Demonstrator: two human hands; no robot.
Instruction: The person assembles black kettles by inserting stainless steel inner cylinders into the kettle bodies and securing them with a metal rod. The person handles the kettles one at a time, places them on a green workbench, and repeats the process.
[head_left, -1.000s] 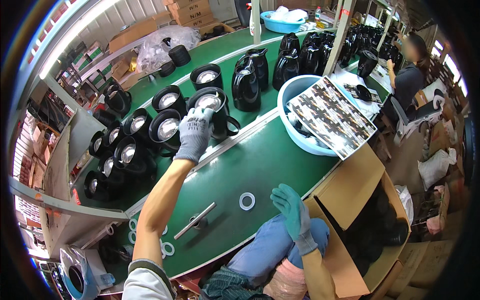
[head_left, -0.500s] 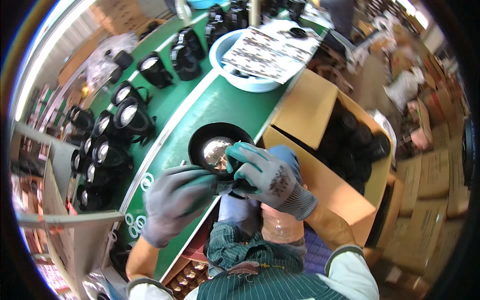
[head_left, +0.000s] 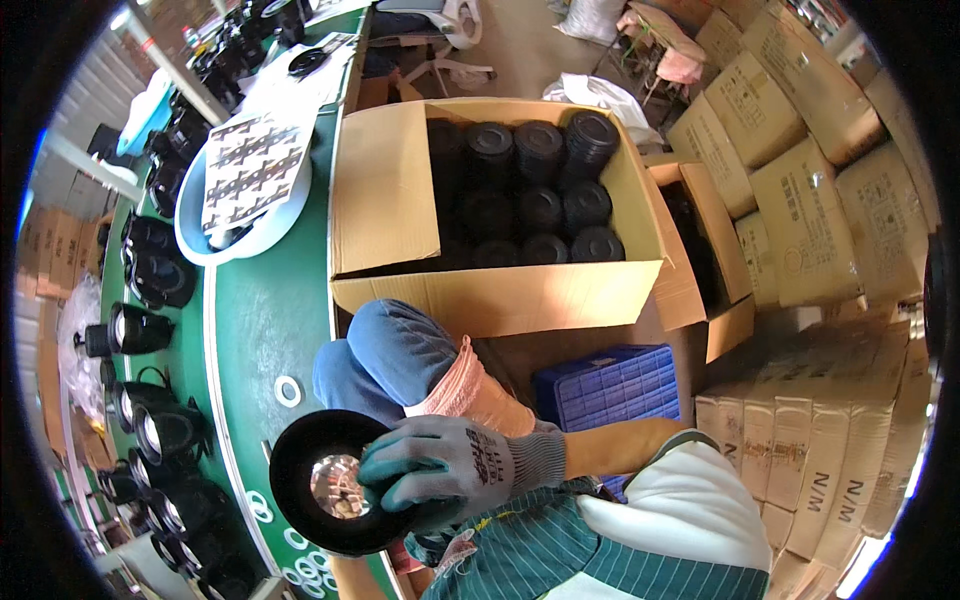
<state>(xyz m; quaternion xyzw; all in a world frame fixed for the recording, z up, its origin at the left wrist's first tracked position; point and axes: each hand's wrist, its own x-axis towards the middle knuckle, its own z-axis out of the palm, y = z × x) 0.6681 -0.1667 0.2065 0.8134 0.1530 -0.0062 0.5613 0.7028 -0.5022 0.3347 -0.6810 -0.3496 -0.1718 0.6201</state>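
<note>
A round black lamp head (head_left: 292, 478) with a shiny reflector (head_left: 340, 486) at its middle is tilted toward me near the bottom of the view, over the edge of the green table. My right hand (head_left: 450, 470), in a grey glove with green fingertips, grips its right side. The fingers are closed over the rim and reach in beside the reflector. Of my left arm only a bit of forearm (head_left: 350, 578) shows below the lamp head; the left hand is hidden behind it. White rings (head_left: 288, 391) lie scattered on the green table (head_left: 262, 330) close by.
Several black lamps (head_left: 160, 430) line the table's left. A light blue basin (head_left: 190, 230) holds a printed sheet (head_left: 255, 165). An open carton (head_left: 500, 295) of stacked black round parts (head_left: 538, 150) stands ahead, a blue crate (head_left: 610, 385) nearer. Cartons (head_left: 810, 220) are piled right.
My view has swung to the right, bringing the open carton to the middle. The lamp head now sits lower left, my left hand has gone behind it, and my right hand stays on it.
</note>
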